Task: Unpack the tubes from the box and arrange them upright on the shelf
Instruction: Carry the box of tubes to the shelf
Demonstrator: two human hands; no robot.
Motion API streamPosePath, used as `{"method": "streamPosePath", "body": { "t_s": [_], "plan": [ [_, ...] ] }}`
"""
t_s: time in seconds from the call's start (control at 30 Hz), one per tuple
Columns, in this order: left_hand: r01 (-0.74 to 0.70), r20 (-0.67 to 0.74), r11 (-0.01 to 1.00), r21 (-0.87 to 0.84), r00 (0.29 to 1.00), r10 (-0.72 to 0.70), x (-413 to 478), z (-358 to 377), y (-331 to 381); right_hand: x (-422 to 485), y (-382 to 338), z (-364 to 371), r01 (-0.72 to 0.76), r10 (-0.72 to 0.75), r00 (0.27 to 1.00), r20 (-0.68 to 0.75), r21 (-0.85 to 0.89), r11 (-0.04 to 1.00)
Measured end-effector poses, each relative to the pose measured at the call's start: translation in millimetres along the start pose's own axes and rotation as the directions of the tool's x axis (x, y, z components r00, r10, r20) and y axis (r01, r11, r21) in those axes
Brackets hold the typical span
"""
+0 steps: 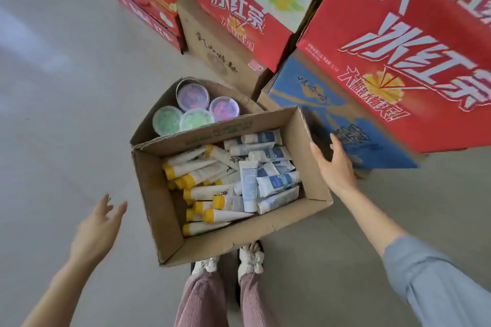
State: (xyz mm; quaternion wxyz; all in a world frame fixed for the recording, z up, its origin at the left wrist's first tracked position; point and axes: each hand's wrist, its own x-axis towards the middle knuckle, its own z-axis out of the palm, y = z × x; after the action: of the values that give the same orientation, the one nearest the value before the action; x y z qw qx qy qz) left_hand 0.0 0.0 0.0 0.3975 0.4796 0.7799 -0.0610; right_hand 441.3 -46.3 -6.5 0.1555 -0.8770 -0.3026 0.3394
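Observation:
An open cardboard box (159, 210) stands on the floor in front of my feet. Several white tubes with yellow caps (204, 188) lie in its left half. Several white-and-blue tubes (271, 180) lie in its right half. My left hand (97, 228) hovers left of the box with straight fingers, holding nothing. Beside the box's right wall my right hand (333, 164) reaches out, fingers straight and empty, close to the wall but apart from it. No shelf is in view.
A second open box (148, 125) behind the first holds several round lidded tubs (192, 110). Stacked red cartons (398, 48) and a blue carton (332, 114) stand close on the right and at the back. Grey floor (53, 114) stretches to the left.

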Motion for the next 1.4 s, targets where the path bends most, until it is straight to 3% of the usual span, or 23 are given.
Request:
{"method": "streamPosePath", "body": {
  "t_s": [0.2, 0.37, 0.67, 0.93, 1.17, 1.4],
  "plan": [
    [0.197, 0.125, 0.864, -0.463, 0.980, -0.157, 23, 44, -4, 30, 28, 23, -0.114, 0.108, 0.993, 0.050, 0.137, 0.984],
    [0.154, 0.093, 0.758, -0.634, 0.988, -0.122, 28, 62, 0, 45, 40, 32, -0.075, 0.069, 0.996, 0.051, 0.147, 0.986],
    [0.056, -0.030, 0.751, -0.658, 0.995, -0.100, 24, 81, 5, 53, 39, 38, -0.039, 0.040, 0.999, -0.006, 0.118, 0.992],
    [0.054, -0.187, 0.783, -0.620, 0.959, -0.214, 22, 91, 12, 47, 36, 38, 0.002, 0.001, 1.000, -0.031, 0.095, 0.995],
    [0.071, -0.174, 0.797, -0.600, 0.961, -0.216, 18, 83, 9, 29, 39, 36, -0.010, 0.015, 0.998, -0.054, 0.108, 0.994],
    [0.047, -0.182, 0.833, -0.552, 0.968, -0.176, -3, 53, 18, -21, 43, 17, -0.070, 0.096, 0.991, -0.093, 0.253, 0.965]
  ]
}}
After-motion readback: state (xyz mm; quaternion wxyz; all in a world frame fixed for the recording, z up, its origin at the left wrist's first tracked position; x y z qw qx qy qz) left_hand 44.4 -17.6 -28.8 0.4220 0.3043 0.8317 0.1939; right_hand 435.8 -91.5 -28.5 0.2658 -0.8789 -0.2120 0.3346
